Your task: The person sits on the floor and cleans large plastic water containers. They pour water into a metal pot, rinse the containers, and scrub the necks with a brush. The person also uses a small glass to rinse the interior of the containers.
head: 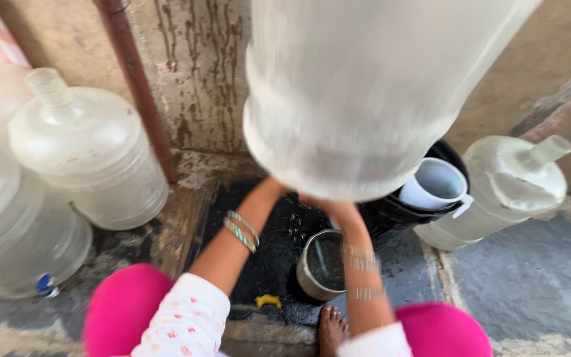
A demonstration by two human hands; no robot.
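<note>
head view: a big clear water jug (358, 92) is held up by the left hand (273, 188) and right hand (328, 206). the fingers are hidden under it, so their grip cannot be told. a steel pot (322, 264) is seen below.

Soft daylight fills the scene, with no hard shadows. The big raised water jug (365, 92) is washed out and motion-blurred, the right forearm (365, 277) also. The wet black floor (279, 244) shines slightly.

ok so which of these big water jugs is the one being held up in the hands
The big clear jug at top centre, blurred and raised off the floor. Both hands reach up under its lower end. The other jugs, two on the left and one on the right, sit untouched.
</note>
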